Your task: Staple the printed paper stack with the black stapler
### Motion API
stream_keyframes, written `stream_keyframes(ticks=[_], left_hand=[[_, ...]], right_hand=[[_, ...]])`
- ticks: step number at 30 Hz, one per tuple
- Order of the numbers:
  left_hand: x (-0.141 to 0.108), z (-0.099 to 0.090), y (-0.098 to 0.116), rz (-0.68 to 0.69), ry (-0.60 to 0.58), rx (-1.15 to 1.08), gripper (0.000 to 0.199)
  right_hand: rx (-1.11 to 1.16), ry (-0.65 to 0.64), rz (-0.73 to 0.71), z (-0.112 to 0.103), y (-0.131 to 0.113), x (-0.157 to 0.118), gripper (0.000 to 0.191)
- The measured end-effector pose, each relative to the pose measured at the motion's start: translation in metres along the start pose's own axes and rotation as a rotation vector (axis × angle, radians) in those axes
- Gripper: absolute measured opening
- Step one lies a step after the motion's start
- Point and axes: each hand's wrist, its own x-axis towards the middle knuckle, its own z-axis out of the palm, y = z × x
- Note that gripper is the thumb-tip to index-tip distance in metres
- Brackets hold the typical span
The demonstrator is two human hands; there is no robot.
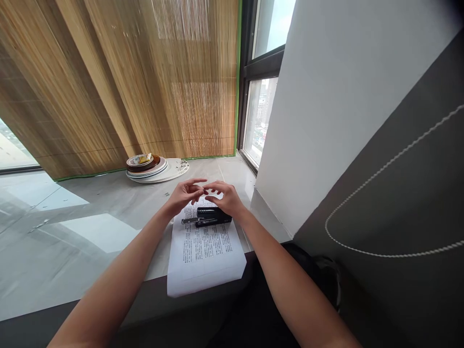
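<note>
Fingers loosely curled, left hand (185, 194) and right hand (225, 197) meeting past the stapler (213, 216), can't tell if they're pinching anything; printed paper (206, 261) under it, plates (147, 171) farther off.

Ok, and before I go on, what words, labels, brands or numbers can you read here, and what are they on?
None can be quoted.
Printed sheet: many lines of small characters, too small and blurred to read.
Black stapler: no brand or number that I can make out.
Top plate on the stack: a coloured design, no readable text.
</note>
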Motion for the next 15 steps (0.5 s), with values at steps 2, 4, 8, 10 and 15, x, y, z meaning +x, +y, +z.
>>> stream_keyframes(ticks=[2,4,8,10,15], left_hand=[[-0.001,0.003,0.003,0.012,-0.035,0.017,0.053],[-0.001,0.005,0.004,0.018,-0.071,0.042,0.05],[0.003,-0.002,-0.003,-0.005,0.073,0.298,0.043],[0.004,-0.017,-0.012,-0.027,0.336,0.612,0.028],[-0.002,-0.063,-0.036,-0.188,0.603,1.158,0.008]], right_hand=[[-0.009,0.002,-0.015,0.003,0.001,0.002,0.011],[-0.006,0.019,-0.033,0.004,0.002,0.004,0.008],[-0.001,0.109,0.118,-0.008,0.013,0.008,0.015],[-0.083,0.228,0.344,-0.022,0.027,0.006,0.015],[-0.427,0.336,0.762,-0.052,0.063,-0.004,0.005]])
